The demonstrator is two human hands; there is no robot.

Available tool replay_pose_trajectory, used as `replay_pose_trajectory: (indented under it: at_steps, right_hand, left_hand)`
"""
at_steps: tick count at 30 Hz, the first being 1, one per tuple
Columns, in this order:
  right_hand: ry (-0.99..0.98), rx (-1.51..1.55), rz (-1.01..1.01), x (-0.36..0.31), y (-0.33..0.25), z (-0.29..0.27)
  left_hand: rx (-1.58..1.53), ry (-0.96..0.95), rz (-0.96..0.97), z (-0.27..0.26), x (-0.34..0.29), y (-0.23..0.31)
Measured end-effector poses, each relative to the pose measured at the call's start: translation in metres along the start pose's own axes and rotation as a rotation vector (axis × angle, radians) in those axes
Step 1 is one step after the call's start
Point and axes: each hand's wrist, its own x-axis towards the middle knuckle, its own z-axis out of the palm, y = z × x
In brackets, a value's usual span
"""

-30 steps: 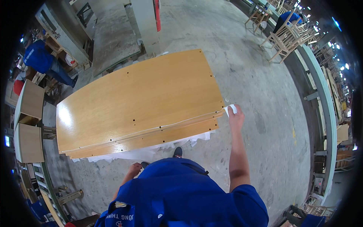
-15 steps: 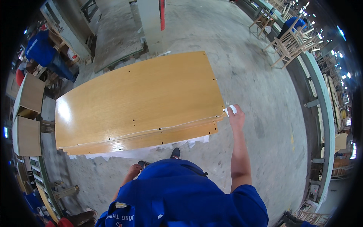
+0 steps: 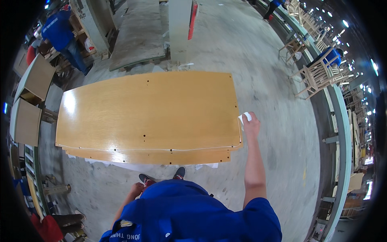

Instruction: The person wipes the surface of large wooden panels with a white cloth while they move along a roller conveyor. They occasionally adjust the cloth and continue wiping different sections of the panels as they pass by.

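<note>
A yellow-brown wooden panel (image 3: 181, 109) with dark drilled holes lies flat before me, on top of another wooden panel (image 3: 193, 157) that shows along the near side. At the right edge my right hand (image 3: 252, 124) grips a small white squeeze bottle (image 3: 245, 117), its tip against the panel's edge. A thin white line (image 3: 201, 149) runs along the near edge and bends up the right edge to the bottle. Low beside my leg hangs my left hand (image 3: 137, 188), fingers curled; whether anything is inside them is hidden.
White sheeting (image 3: 117, 163) sticks out under the panels. A pillar (image 3: 180, 32) stands beyond. Pale cabinets (image 3: 26, 121) and a person in blue (image 3: 60, 32) are at left. Wooden chairs (image 3: 318, 76) line a long rail (image 3: 342, 133) at right. Another person's red clothing (image 3: 47, 229) shows at lower left.
My right hand with the squeeze bottle has moved from near the panel's near-right corner farther up its right edge. The white line now continues along that edge. My view has shifted.
</note>
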Motion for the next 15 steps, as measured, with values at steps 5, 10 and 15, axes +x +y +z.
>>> replay_pose_trajectory:
  at_steps: [5,10,15]
  right_hand:
    - [0.000,-0.086,-0.030,0.028,-0.009,0.021]
    - [0.011,-0.055,-0.085,0.047,-0.003,0.028]
    - [-0.051,-0.104,-0.072,0.049,-0.004,0.029]
  left_hand:
    - [-0.135,0.001,-0.105,0.004,-0.008,-0.002]
    - [-0.228,0.019,-0.189,0.004,-0.007,0.004]
    - [-0.122,0.014,-0.100,0.004,-0.005,0.002]
